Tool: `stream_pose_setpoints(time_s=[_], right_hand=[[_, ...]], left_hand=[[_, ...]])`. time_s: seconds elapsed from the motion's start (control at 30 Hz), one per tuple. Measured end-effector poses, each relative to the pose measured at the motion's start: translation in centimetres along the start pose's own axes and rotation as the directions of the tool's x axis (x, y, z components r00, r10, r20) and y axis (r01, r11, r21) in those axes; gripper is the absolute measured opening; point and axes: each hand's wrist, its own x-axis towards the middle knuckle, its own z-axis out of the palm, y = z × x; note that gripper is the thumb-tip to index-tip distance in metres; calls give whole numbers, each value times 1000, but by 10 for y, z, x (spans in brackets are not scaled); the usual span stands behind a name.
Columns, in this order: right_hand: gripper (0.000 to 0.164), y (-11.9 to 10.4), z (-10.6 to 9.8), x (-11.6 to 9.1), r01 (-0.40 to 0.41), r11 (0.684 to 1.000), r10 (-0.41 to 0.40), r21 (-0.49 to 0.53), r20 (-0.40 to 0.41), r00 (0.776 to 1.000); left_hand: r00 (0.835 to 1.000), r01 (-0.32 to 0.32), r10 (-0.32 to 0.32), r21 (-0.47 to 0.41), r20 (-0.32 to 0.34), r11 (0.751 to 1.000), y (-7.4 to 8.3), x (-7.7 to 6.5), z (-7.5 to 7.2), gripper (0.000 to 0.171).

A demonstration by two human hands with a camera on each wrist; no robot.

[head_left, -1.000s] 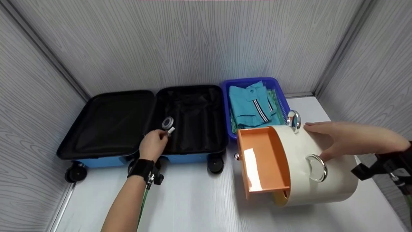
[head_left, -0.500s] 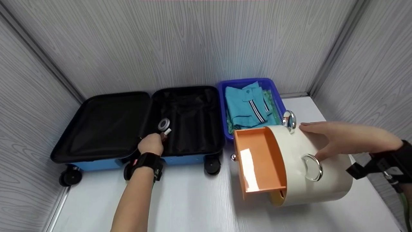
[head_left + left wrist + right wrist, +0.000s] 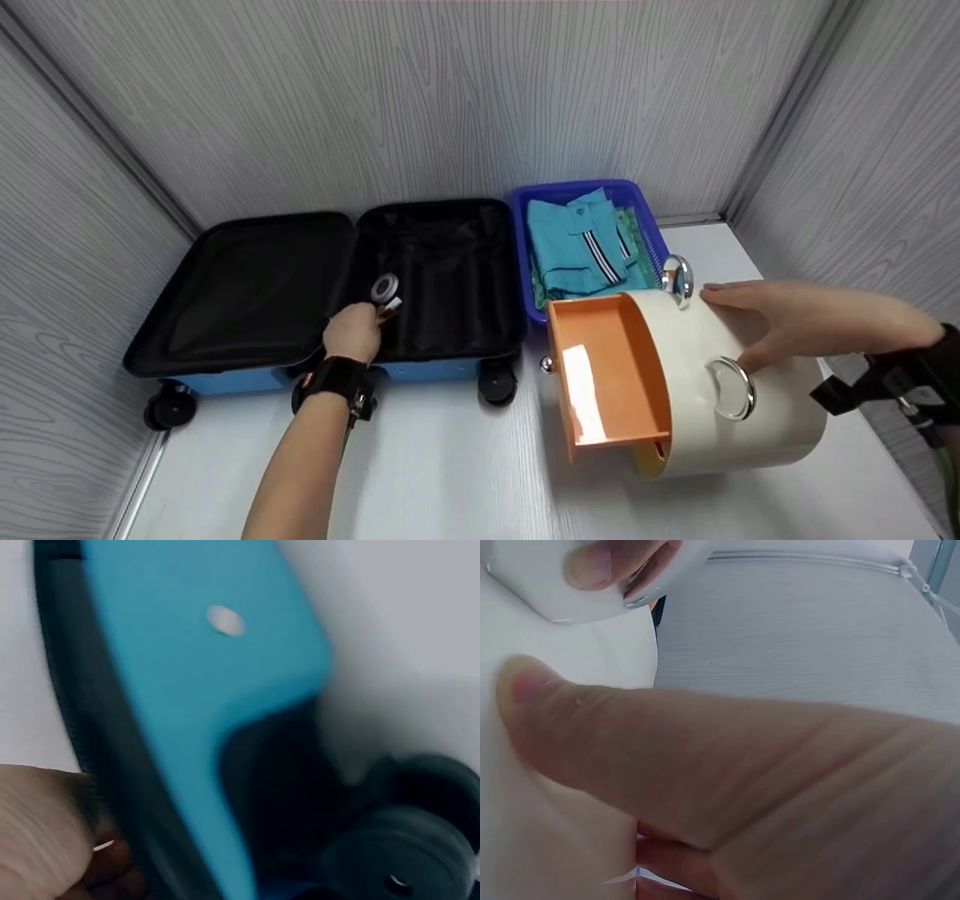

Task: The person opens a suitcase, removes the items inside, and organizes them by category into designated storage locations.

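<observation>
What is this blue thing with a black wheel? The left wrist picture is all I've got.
Observer: The head view shows it's an open suitcase, its two halves lying side by side.

Visitor: Oh! Is anything inside, near that hand?

Observer: Yes, a grey ring-shaped roll lies in the half on the picture's right, just beyond the left hand.

Visitor: And what's the other hand up to?

Observer: The right hand rests on top of a rounded cream drawer box.

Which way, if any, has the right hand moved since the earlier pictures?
No: against the basket in the head view, the right hand shows no shift.
</observation>
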Motion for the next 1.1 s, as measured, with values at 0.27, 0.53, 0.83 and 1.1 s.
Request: stream_pose_setpoints(time_s=[0.27,0.53,0.83,1.1], right_hand=[[95,1,-1,0,-30,999,29,28,24,999],[93,2,2,1,-2,1000,2,7,3,1000],[96,-1,2,-1,-29,999,29,17,6,1000],[97,0,1,-1,-39,999,39,13,12,999]], left_hand=[[962,-222,179,-211,-204,952,65,-7,-21,22],[889,-427,339,-292,-308,856,138,-28,-37,27],[742,-670,611,-290,-275,683,203,-79,-60,26],[613,-785,762,-56,-207,617,239,-101,-50,12]])
